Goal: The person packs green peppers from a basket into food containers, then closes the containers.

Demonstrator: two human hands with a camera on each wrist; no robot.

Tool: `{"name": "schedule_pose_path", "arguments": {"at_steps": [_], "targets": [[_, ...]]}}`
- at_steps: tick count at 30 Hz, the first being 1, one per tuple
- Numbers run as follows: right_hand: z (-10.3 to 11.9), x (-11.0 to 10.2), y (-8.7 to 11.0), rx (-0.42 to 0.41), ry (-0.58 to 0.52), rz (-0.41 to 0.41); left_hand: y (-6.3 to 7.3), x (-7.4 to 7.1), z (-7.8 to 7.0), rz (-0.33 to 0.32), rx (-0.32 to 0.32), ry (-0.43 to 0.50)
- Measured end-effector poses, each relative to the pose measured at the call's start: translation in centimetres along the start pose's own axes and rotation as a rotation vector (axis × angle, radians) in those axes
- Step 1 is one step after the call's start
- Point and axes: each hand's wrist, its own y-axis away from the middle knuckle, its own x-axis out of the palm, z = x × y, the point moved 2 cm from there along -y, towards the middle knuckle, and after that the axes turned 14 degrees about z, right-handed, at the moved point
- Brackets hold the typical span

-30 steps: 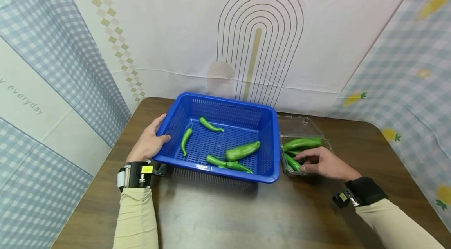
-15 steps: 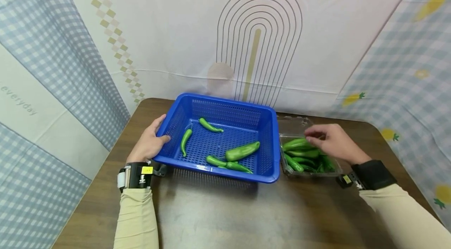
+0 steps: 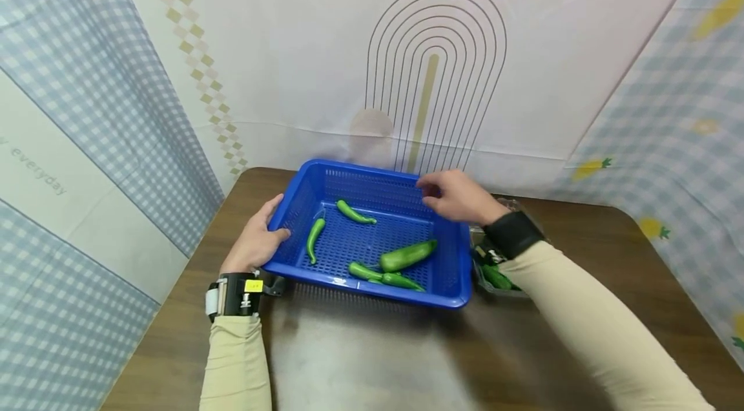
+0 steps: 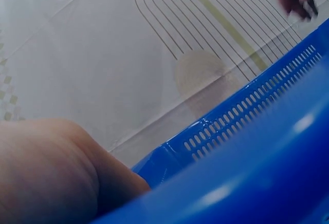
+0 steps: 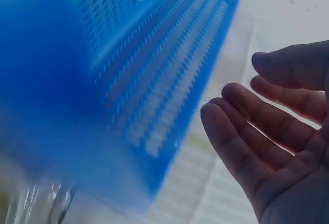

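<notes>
My left hand [image 3: 254, 242] grips the left rim of a blue perforated plastic basket [image 3: 372, 186], thumb inside the wall. Over the basket's back right corner is my right hand [image 3: 459, 196]; the right wrist view shows its fingers [image 5: 231, 142] loosely bent with nothing held. Inside the basket lie one thick green pepper [image 3: 408, 256] and several slim green chili peppers, including one chili [image 3: 315, 241] at the left and another chili [image 3: 356, 212] towards the back. Right of the basket, more green peppers [image 3: 495, 277] show in a clear plastic box [image 3: 507, 293], partly hidden by my right forearm.
Both containers stand on a dark brown wooden table [image 3: 587, 256]. A white printed curtain [image 3: 290, 62] hangs close behind the table. Blue checked cloth [image 3: 87, 107] hangs at the left, and a similar one with pineapple prints [image 3: 686, 133] at the right.
My right hand has lifted from the peppers in the clear box, holding nothing, and swung left over the basket's back right corner. My left hand still holds the rim; the view has shifted slightly.
</notes>
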Motion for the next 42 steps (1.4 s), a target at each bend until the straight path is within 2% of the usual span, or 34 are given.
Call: {"name": "schedule_pose_path", "arguments": {"at_steps": [9,14,18,21,26,30,33,42], "targets": [[4.0,5.1,-8.1,0.004,0.047,0.212,0.3,0.3,0.1,-0.016,-0.003,-0.006],[5.8,8.0,-10.9,0.044,0.059,0.268,0.5,0.5,0.3,-0.014,-0.004,-0.007],[6.5,9.9,-12.2,0.064,0.095,0.282,0.7,0.5,0.5,-0.013,-0.006,-0.014],[6.9,11.3,-12.9,0.041,0.189,0.281,1.1,0.3,0.9,-0.027,-0.020,-0.018],[7.4,13.1,-13.8,-0.006,0.295,0.208,2.0,0.0,1.6,-0.043,-0.036,-0.017],[7.7,13.4,-14.4,-0.010,0.285,0.119,2.3,-0.4,1.7,-0.058,-0.023,-0.019],[7.9,13.3,-14.8,-0.017,0.264,0.083,2.4,-0.7,1.7,-0.069,-0.018,-0.019],[7.2,12.8,-14.6,0.035,0.171,0.096,1.8,-0.5,1.5,-0.053,-0.021,0.012]]}}
